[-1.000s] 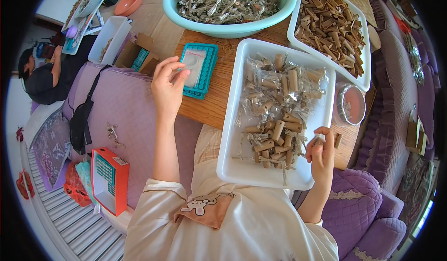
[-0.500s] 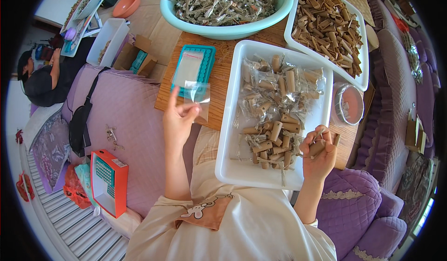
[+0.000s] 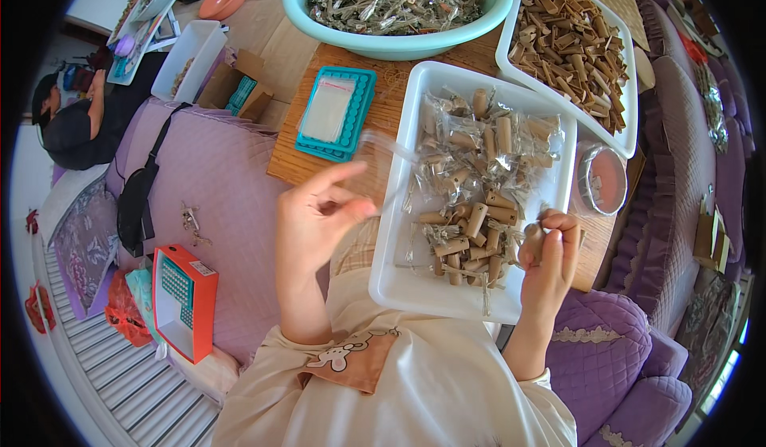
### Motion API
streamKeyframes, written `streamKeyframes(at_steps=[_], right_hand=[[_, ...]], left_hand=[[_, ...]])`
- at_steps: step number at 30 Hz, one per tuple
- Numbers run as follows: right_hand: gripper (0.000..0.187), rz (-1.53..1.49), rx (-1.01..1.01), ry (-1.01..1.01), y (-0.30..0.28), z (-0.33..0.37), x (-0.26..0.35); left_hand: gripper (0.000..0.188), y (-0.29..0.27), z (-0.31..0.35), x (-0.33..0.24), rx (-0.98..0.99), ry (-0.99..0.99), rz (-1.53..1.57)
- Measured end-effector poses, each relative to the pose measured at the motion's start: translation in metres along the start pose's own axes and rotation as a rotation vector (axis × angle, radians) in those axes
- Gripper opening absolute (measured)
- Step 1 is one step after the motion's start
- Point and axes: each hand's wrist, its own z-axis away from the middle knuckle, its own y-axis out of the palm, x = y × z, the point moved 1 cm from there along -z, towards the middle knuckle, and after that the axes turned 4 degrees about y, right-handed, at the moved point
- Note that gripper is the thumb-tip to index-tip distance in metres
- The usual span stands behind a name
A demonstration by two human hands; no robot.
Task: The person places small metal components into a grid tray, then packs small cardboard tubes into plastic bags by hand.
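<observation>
My left hand (image 3: 317, 208) pinches a small clear plastic bag (image 3: 388, 177), blurred by motion, by the left wall of a white tray (image 3: 390, 275). My right hand (image 3: 552, 255) is closed around a short brown tube (image 3: 531, 244) above the tray's right edge; its fingers partly hide how many pieces it holds. Loose brown tubes (image 3: 476, 220), some with pale strings, lie heaped in the tray's near half. Tubes in clear bags (image 3: 503, 136) fill its far half. A stack of flat clear bags (image 3: 328, 110) rests on a teal plastic tray (image 3: 345, 148) left of the white one.
A pale green basin (image 3: 399, 46) full of bagged pieces stands at the far side of the wooden table (image 3: 299, 156). Beside it, a second white tray (image 3: 505, 42) holds many brown pieces. A clear round tub (image 3: 600, 179) sits at the right. Another person (image 3: 76, 132) sits far left.
My left hand has moved nearer and slightly right, carrying the clear bag from the teal tray toward the white tray. The right hand has turned slightly, still holding the tube. The view has shifted a little.
</observation>
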Motion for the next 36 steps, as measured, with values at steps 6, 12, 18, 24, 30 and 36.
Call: streamKeyframes(at_steps=[6,12,18,24,30,36], right_hand=[[0.016,0.045,0.011,-0.199,0.009,0.001,0.039],[0.017,0.473,0.142,-0.391,0.026,-0.010,0.060],[0.007,0.645,0.191,-0.274,0.029,-0.023,0.066],[0.005,0.798,0.337,-0.290,0.028,-0.034,0.071],[0.014,0.792,0.543,-0.207,0.030,-0.045,0.071],[0.027,0.758,0.520,-0.217,0.026,-0.049,0.067]], left_hand=[[0.040,0.032,0.003,-0.012,0.220,0.062,0.073],[0.032,0.050,0.010,-0.021,0.298,0.105,-0.016],[0.036,0.057,0.014,-0.026,0.347,0.096,-0.102],[0.038,0.060,0.014,-0.025,0.431,0.073,-0.079],[0.040,0.063,0.011,-0.020,0.548,0.115,-0.037],[0.041,0.064,0.011,-0.015,0.582,0.086,0.042]])
